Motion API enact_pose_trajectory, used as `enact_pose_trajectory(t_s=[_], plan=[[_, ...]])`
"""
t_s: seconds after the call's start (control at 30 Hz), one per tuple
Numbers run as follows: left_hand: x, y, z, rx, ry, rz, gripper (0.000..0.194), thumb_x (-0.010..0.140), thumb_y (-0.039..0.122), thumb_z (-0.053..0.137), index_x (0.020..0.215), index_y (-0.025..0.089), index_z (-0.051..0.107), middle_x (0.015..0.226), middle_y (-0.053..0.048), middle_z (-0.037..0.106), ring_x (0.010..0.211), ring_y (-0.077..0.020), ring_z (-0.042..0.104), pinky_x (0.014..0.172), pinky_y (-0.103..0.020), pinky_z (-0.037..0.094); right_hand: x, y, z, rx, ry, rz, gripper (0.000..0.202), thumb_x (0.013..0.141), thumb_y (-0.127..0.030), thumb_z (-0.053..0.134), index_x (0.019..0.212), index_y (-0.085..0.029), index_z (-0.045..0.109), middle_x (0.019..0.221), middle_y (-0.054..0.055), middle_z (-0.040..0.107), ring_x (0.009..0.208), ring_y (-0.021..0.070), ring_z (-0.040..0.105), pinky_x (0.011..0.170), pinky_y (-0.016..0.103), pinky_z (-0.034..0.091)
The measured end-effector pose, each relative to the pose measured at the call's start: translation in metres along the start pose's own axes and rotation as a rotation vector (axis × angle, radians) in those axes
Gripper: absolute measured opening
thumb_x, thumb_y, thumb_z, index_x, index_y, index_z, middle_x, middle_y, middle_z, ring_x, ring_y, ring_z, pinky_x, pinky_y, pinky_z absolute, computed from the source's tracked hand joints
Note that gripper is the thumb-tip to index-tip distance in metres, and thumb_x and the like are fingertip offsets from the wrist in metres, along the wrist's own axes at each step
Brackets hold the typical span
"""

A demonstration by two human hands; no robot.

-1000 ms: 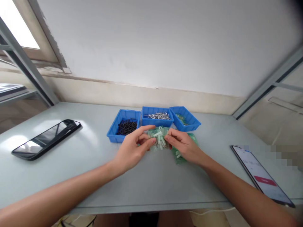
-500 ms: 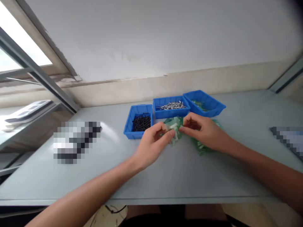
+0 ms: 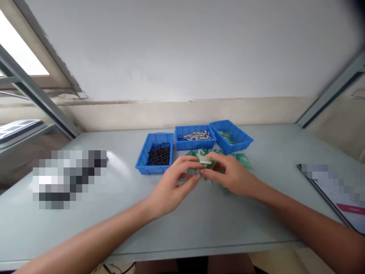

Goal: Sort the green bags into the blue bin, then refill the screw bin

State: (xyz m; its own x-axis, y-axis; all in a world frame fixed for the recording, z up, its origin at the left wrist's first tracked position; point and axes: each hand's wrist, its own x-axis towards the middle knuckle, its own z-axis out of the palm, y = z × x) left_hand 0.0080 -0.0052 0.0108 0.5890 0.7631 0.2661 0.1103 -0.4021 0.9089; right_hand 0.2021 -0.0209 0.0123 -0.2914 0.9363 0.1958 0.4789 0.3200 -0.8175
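Observation:
My left hand and my right hand are close together above the table, both closed on one small green plastic bag. Small white pieces, shaped like wall plugs, show at the top of the bag between my fingertips. Part of the bag is hidden behind the fingers. Beneath and behind my right hand lie more green plastic bags, partly covered by it. Just beyond my left hand stands a blue bin of black screws.
Behind the hands, a second blue bin holds silver screws or nails. To its right, an angled blue bin contains green bags. A blurred-out object lies at left, a tablet-like device at right. Metal posts rise at both sides.
My hands have come closer together on the bag, and its white pieces now show at the top. The whole view has shifted, with bins now lower and further left.

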Motion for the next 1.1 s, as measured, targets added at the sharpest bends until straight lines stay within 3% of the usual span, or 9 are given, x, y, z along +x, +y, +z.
enact_pose_trajectory(t_s=[0.13,0.27,0.37,0.6,0.73,0.83,0.93,1.1], plan=[[0.004,-0.002,0.001,-0.18,0.106,-0.115,0.028,0.08,0.021,0.063,0.105,0.018,0.05,0.089,-0.003,0.059,0.079,-0.0142,0.058,0.067,-0.026,0.049,0.0,-0.002,-0.006,0.065,-0.059,-0.006,0.016,0.085,-0.034,0.057,0.08,-0.019,0.056,0.063,-0.004,0.048,0.055,0.0088,0.043,0.049,0.021,0.033],[0.007,0.002,0.001,-0.156,0.068,-0.182,0.015,0.078,0.021,0.065,0.09,0.015,0.058,0.072,0.0,0.059,0.066,-0.0116,0.054,0.06,-0.023,0.045,0.0,-0.001,-0.006,0.123,-0.11,0.006,0.014,0.084,-0.032,0.058,0.088,-0.019,0.059,0.069,-0.002,0.054,0.059,0.0103,0.049,0.052,0.022,0.038],[0.008,0.003,0.0,-0.13,0.106,-0.17,0.01,0.078,0.023,0.065,0.082,0.016,0.059,0.067,0.001,0.057,0.061,-0.0105,0.052,0.058,-0.022,0.044,0.002,0.002,-0.008,0.167,-0.106,0.002,0.016,0.084,-0.032,0.058,0.095,-0.021,0.059,0.077,0.0,0.059,0.067,0.0126,0.055,0.058,0.024,0.044],[0.008,0.0,-0.003,0.085,0.242,-0.043,0.009,0.075,0.025,0.067,0.074,0.017,0.064,0.067,0.0,0.052,0.063,-0.0122,0.048,0.056,-0.023,0.04,0.004,0.007,-0.012,-0.172,0.08,-0.238,0.013,0.086,-0.03,0.057,0.095,-0.023,0.065,0.084,0.002,0.059,0.072,0.0142,0.054,0.065,0.027,0.044],[0.007,0.002,-0.005,0.005,0.204,-0.106,0.01,0.079,0.026,0.064,0.081,0.016,0.065,0.054,0.006,0.04,0.048,-0.0084,0.041,0.046,-0.021,0.034,0.002,0.006,-0.013,-0.272,0.109,-0.308,0.013,0.088,-0.029,0.054,0.093,-0.022,0.065,0.072,0.0,0.057,0.064,0.0127,0.052,0.061,0.025,0.041],[0.007,0.002,-0.005,-0.144,0.136,-0.162,0.018,0.085,0.032,0.058,0.092,0.016,0.061,0.059,0.003,0.053,0.051,-0.01,0.052,0.052,-0.023,0.043,0.0,0.008,-0.012,-0.356,0.146,-0.326,0.015,0.089,-0.027,0.052,0.095,-0.023,0.065,0.067,-0.001,0.061,0.057,0.0113,0.052,0.058,0.023,0.04],[0.008,0.001,-0.005,-0.321,0.076,-0.238,0.028,0.089,0.041,0.05,0.095,0.015,0.059,0.073,-0.003,0.062,0.062,-0.0146,0.061,0.054,-0.026,0.049,-0.002,0.011,-0.008,-0.435,0.19,-0.367,0.018,0.089,-0.022,0.05,0.099,-0.024,0.065,0.077,0.0,0.068,0.059,0.0117,0.056,0.06,0.023,0.042],[0.01,0.001,-0.005,-0.289,0.163,-0.227,0.022,0.081,0.033,0.063,0.091,0.015,0.061,0.07,-0.001,0.061,0.063,-0.0138,0.06,0.057,-0.026,0.052,-0.002,0.016,-0.002,-0.455,0.13,-0.462,0.032,0.083,-0.013,0.048,0.111,-0.023,0.06,0.084,0.003,0.066,0.074,0.0157,0.06,0.069,0.027,0.046]])
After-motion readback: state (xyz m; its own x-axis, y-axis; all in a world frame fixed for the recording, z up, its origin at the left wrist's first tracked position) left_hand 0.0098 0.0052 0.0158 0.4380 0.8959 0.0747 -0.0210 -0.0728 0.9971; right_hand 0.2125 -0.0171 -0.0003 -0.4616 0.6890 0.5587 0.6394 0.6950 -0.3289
